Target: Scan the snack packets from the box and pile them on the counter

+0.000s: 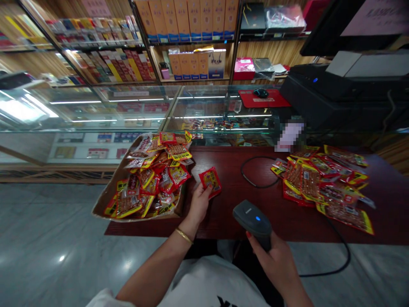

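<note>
Between its thumb and fingers, my left hand (200,201) pinches a small red and yellow snack packet (211,181) just above the dark red table. My right hand (276,260) is wrapped round the handle of a dark grey barcode scanner (252,218), which has a blue light on top and points toward the packet. Left of my left hand stands an open cardboard box (105,214) heaped with red, yellow and clear snack packets (159,170). A loose pile of similar packets (306,183) lies on the right part of the table.
A black cable (347,256) curves beside my right arm and onto the tabletop (230,187). Behind the table runs a glass display counter (128,106) bearing a mouse (261,92) on a red mat (246,99) and black equipment (348,94). Stocked shelves line the wall.
</note>
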A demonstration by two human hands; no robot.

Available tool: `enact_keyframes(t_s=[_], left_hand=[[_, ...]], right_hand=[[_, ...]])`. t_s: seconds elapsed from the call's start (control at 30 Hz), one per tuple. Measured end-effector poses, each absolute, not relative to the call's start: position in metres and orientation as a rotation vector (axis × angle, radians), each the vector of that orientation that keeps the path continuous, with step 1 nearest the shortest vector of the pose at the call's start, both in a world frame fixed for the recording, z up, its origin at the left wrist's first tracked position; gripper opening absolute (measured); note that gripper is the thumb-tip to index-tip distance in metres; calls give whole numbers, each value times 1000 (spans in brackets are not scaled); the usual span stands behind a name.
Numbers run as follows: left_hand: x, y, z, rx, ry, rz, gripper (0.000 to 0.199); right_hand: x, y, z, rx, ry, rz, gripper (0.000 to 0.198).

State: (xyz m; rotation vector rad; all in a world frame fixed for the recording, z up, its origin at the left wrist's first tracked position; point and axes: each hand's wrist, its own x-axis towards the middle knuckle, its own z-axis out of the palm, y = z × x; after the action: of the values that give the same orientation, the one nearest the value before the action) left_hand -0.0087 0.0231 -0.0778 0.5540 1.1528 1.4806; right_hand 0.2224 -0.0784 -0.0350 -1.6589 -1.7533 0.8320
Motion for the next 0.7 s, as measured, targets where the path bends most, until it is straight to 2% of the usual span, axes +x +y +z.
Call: enact_keyframes(t_s=[0.27,0.4,0.7], left_hand=[[-9,25,-83,573,1242,1466,38],[-8,24,-77,607,1259,1438,38],[-9,27,-76,678,1300,1424,48]], right_hand=[[226,-77,-33,-1668,-1741,828,40],[224,-76,-28,-1661,-1693,839,35],[220,-73,-18,-1579,-1667,910,25]])
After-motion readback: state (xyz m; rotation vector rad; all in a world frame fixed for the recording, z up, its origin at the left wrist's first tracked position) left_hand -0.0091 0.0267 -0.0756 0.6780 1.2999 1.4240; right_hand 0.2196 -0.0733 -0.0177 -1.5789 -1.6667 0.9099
